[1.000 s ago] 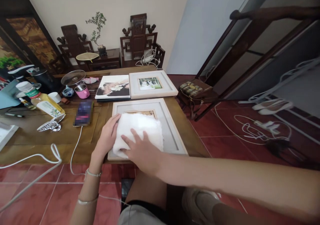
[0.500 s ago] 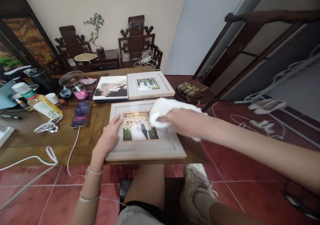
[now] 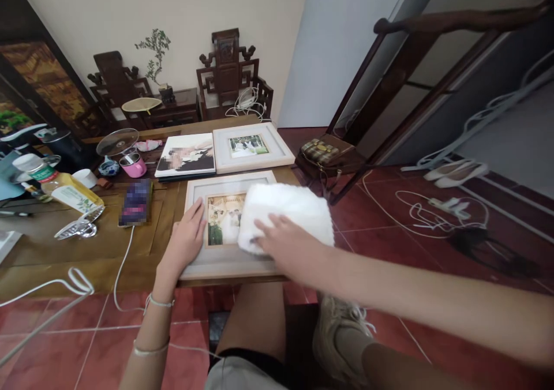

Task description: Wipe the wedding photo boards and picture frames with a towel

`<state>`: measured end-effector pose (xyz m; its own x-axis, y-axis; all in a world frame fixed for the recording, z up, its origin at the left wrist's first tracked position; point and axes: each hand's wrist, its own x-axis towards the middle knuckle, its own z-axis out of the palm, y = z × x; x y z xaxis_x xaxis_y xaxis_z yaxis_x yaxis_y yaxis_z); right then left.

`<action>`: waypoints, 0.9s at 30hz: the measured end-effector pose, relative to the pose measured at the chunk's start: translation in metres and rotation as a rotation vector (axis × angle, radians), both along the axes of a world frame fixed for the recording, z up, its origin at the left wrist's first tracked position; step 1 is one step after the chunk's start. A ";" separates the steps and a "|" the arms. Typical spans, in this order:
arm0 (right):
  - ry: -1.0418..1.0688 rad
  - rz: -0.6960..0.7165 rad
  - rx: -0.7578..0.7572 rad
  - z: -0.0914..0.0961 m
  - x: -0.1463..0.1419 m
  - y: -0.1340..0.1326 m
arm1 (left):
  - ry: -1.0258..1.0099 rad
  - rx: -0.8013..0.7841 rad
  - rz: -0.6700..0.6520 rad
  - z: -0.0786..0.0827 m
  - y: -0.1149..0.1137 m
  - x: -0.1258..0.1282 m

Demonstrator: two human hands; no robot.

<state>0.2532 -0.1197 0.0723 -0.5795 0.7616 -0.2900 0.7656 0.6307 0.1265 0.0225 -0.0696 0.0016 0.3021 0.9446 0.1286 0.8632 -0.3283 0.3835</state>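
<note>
A light wooden picture frame (image 3: 246, 272) lies flat near the table's front edge, with a wedding photo (image 3: 221, 220) in its middle. My left hand (image 3: 184, 240) rests on its left border, fingers stretched out along the surface. Over the right half of the frame, a fluffy white cloth (image 3: 292, 202) is spread out and covers part of the photo. My right hand (image 3: 288, 246) lies on the cloth's front part, pressing it against the frame with bent fingers. The frame's right edge is hidden under cloth and arm.
Behind are another framed photo (image 3: 270, 156) and a white-edged photo panel (image 3: 186, 153). On the left stand a pink cup (image 3: 133, 166), a phone (image 3: 135, 202) on a cable, a clear hair claw (image 3: 80, 227) and a tilted bottle (image 3: 64, 188). A plaid bag (image 3: 320, 152) sits on the right-hand chair.
The cloth has gone from bunched at the frame's upper right to spread over its right half. My right hand has moved nearer me. My left hand stays on the border.
</note>
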 end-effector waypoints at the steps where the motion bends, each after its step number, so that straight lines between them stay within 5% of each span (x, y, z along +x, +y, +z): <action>1: 0.004 0.003 -0.065 0.006 -0.005 -0.013 | 0.001 0.003 -0.002 0.000 0.000 0.000; 4: 0.076 0.014 -0.224 0.020 -0.015 -0.037 | 0.006 0.016 -0.011 0.000 0.000 -0.001; 7: 0.180 -0.060 -0.210 0.018 -0.013 -0.027 | 0.032 0.019 -0.020 -0.001 0.001 -0.002; 13: 0.120 -0.014 0.153 -0.018 0.006 0.063 | 0.078 0.033 -0.062 -0.001 0.001 -0.003; 17: 0.056 0.039 0.226 -0.031 0.012 0.099 | 0.065 0.039 -0.064 -0.001 0.001 -0.003; 20: 0.038 0.019 0.130 -0.023 0.003 0.078 | 0.048 0.043 -0.053 -0.002 0.001 -0.003; 27: 0.062 0.080 -0.346 0.018 -0.042 -0.036 | 0.020 0.020 -0.040 -0.001 -0.001 -0.003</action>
<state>0.2108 -0.1562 0.0901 -0.6584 0.5756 -0.4850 0.7112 0.6866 -0.1507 0.0193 -0.0703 0.0008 0.3426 0.9288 0.1411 0.8567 -0.3705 0.3590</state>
